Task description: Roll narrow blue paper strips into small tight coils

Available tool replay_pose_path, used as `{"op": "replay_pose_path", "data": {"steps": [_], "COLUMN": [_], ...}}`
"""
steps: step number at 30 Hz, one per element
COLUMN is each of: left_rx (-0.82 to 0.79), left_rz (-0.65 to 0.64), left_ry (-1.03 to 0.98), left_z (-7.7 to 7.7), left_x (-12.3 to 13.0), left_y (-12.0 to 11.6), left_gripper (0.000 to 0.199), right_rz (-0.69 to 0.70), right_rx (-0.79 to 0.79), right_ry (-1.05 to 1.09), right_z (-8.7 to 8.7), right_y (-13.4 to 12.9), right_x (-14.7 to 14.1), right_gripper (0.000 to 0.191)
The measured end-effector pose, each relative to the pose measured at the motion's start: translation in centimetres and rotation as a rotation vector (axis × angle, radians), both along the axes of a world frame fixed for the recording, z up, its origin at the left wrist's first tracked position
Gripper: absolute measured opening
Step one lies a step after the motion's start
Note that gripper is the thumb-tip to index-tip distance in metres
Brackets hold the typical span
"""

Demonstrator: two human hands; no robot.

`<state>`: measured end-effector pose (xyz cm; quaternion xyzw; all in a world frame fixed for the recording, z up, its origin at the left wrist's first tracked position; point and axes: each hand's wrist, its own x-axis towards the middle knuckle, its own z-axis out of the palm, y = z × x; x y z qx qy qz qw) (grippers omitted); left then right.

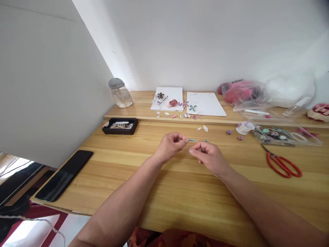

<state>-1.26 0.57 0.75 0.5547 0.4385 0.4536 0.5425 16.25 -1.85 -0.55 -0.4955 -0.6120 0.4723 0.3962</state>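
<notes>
Blue sliver (pixel 192 140), slim as a petal, juts from the fingertips of my left hand (pixel 174 145), its near end pinched between thumb and forefinger, its free end pointing toward my right side. I have it over the middle of the wooden surface (pixel 180 195), short of the front edge of the raised ledge (pixel 140 103) along the back. My right hand (pixel 205 154) is just beside it, thumb and fingertips drawn close together; whether they meet or grip anything I cannot tell. Another blue bit shows past my right knuckles, and I cannot tell whether it joins the first.

Counting around my hands: two white petals (pixel 205 128) near the ledge's front edge, two small purple flowers (pixel 229 132) to their right, one white spool (pixel 245 128) beside those, and one pair of red-handled scissors (pixel 284 165) toward the surface's right side. One black phone (pixel 64 175) lies along the left edge by the front left corner; one black tray (pixel 133 127) sits farther back near that edge. On the ledge are one lidded jar (pixel 120 94), by its left end, and two stacks or sheets of white paper (pixel 208 106).
</notes>
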Motion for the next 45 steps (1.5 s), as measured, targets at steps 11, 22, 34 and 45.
{"op": "replay_pose_path", "data": {"steps": [11,22,34,45], "left_rx": [0.05,-0.01,0.018,-0.136], "left_rz": [-0.217,-0.143,-0.012,-0.033], "left_ry": [0.208,-0.049,-0.133,-0.388], "left_z": [-0.1,0.4,-0.3,-0.4], "left_x": [-0.4,0.0,0.2,0.5], "left_y": [-0.5,-0.4,0.1,-0.1], "left_gripper": [0.022,0.033,0.027,0.031], "right_rz": [-0.117,0.002,0.034,-0.026], "right_rx": [0.255,-0.117,-0.027,0.045], "right_ry": [-0.096,0.167,0.019,-0.099], "right_z": [1.7,0.1,-0.4,0.0], "right_y": [0.1,0.7,0.4,0.3], "right_x": [0.9,0.4,0.3,0.0], "right_gripper": [0.02,0.025,0.023,0.02]}}
